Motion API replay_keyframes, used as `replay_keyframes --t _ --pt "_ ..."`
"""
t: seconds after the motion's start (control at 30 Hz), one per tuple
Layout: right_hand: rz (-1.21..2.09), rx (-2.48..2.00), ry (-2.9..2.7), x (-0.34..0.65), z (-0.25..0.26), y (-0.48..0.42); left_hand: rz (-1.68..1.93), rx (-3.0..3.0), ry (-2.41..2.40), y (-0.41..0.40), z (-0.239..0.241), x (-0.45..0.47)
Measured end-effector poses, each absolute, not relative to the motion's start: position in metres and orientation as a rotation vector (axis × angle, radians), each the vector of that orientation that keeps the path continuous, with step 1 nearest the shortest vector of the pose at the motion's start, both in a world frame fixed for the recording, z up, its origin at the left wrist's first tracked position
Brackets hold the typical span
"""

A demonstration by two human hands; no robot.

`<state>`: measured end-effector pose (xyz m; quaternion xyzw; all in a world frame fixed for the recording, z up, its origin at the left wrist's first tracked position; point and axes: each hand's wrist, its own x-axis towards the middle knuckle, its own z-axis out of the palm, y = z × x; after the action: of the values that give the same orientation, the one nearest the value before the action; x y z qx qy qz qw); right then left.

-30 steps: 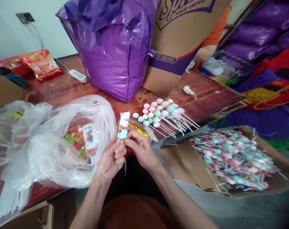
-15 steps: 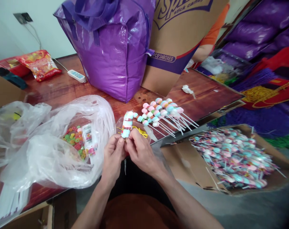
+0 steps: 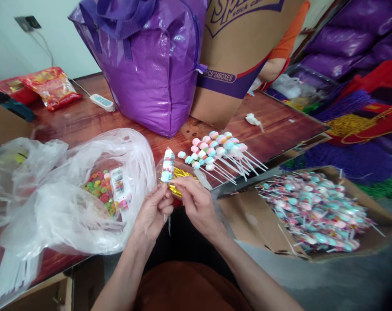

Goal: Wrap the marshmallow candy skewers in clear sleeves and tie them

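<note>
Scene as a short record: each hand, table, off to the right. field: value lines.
left hand: left hand holds wrapped candy upright by its stick
right hand: right hand has fingertips by the wrapper's base; grip unclear
near hands: gold ties
table, left: plastic bag with colored rings
table, right: unwrapped candy sticks
table, back: purple bag, printed carton
beside table, right: open box of wrapped candies

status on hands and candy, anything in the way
Left hand gripping wrapped candy stick, candy end up. Right hand at its base. Gold strips close behind, plastic bag at left, neither blocking.
</note>
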<state>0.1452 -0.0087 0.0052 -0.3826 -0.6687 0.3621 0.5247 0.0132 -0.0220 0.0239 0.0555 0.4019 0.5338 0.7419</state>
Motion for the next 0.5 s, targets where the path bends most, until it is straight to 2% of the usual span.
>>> replay_keyframes --t 0.1,0.23,0.37,0.5 --pt "0.444 -0.812 -1.838 0.155 0.001 -0.003 1.129 0.015 0.832 -0.022 0.028 0.014" --pt "0.132 -0.778 -1.927 0.157 0.002 0.0 1.104 -0.051 0.817 -0.025 0.035 0.016" --pt "0.051 -0.854 -1.906 0.149 0.005 -0.002 1.122 0.07 0.848 -0.026 0.032 0.016" --pt "0.17 -1.108 -1.774 0.144 0.005 -0.009 1.081 0.274 0.965 -0.018 0.025 0.025"
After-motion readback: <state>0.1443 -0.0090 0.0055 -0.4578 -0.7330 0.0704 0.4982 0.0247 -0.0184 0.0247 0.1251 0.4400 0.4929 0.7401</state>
